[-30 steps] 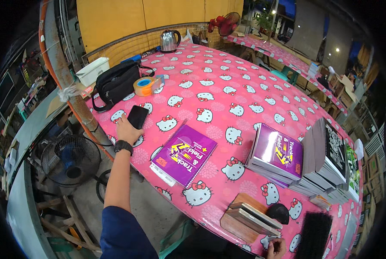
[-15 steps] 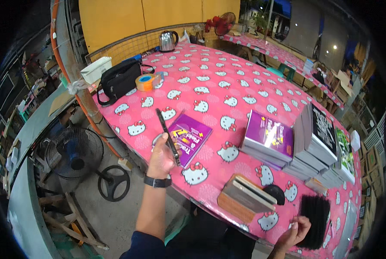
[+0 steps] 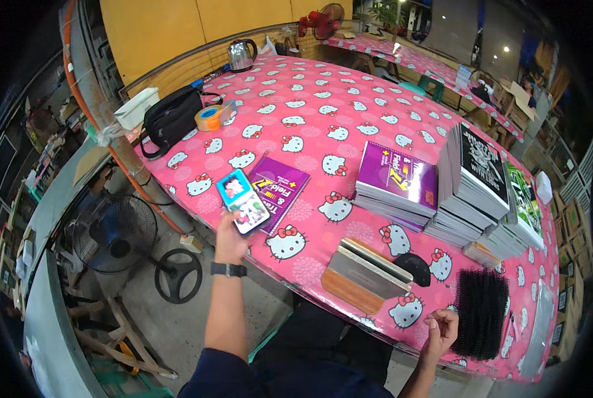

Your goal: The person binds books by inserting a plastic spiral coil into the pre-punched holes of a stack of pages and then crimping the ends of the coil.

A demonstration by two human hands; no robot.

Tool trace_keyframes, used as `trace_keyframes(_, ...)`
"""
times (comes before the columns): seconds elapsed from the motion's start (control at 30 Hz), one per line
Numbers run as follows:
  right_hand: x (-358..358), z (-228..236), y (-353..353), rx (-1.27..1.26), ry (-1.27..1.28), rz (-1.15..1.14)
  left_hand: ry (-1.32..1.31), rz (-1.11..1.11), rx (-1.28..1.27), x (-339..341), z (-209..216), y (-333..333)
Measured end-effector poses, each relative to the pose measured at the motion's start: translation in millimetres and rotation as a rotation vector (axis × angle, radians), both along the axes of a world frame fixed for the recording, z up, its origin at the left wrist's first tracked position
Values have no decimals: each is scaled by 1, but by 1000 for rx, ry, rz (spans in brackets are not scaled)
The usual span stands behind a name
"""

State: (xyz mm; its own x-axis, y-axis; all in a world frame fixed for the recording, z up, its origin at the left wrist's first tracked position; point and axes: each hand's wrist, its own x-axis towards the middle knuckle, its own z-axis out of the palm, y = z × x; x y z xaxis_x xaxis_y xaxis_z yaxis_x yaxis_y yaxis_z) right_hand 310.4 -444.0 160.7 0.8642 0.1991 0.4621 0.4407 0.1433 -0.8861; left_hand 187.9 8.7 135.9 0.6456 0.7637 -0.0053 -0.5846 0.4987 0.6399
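My left hand [image 3: 231, 237] is closed around a smartphone [image 3: 243, 201], its lit, colourful face turned up. Under and beside the phone, partly covered by it, lies a purple spiral-bound notebook [image 3: 284, 192]. Close to the table's front edge, my right hand [image 3: 442, 330] has its fingers curled in with the thumb against them, and nothing shows in them. Just right of it is a bundle of black plastic binding coils [image 3: 482, 312]. Between my hands rests a wooden block with upright slats [image 3: 366, 275], with a black round piece [image 3: 412, 268] behind it.
Stacks of purple books [image 3: 397, 176], black-covered books [image 3: 480, 166] and green-covered books [image 3: 523, 205] stand at the right. Farther left are a black bag [image 3: 173, 121], tape rolls [image 3: 209, 119], a white bin [image 3: 137, 109] and a kettle [image 3: 241, 56]. A fan [image 3: 117, 232] stands beside the table.
My left hand has turned the phone from edge-on to face-up and shifted slightly left. The right hand has moved a little up and left, still curled. The whole view has shifted somewhat.
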Motion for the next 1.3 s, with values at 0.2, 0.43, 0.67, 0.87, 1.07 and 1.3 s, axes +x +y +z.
trace_keyframes(0.2, 0, -23, -8, -183, 250, -174, 120, 231, 8, -7, -12, 140)
trace_keyframes(0.43, -19, -25, 22, -775, 204, -261, 188, 569, 139, -23, -23, 288)
trace_keyframes(0.67, -17, -36, 19, -868, 275, -292, 383, 781, 487, -8, -6, 399)
trace_keyframes(0.87, -10, -48, 16, -865, 84, -268, 249, 800, 375, -14, -10, 470)
trace_keyframes(1.07, -17, -47, 31, -878, 191, -318, 443, 953, 496, -29, -41, 492)
trace_keyframes(1.3, -10, -49, 31, -862, 216, -286, 968, 1089, 872, -59, -67, 497)
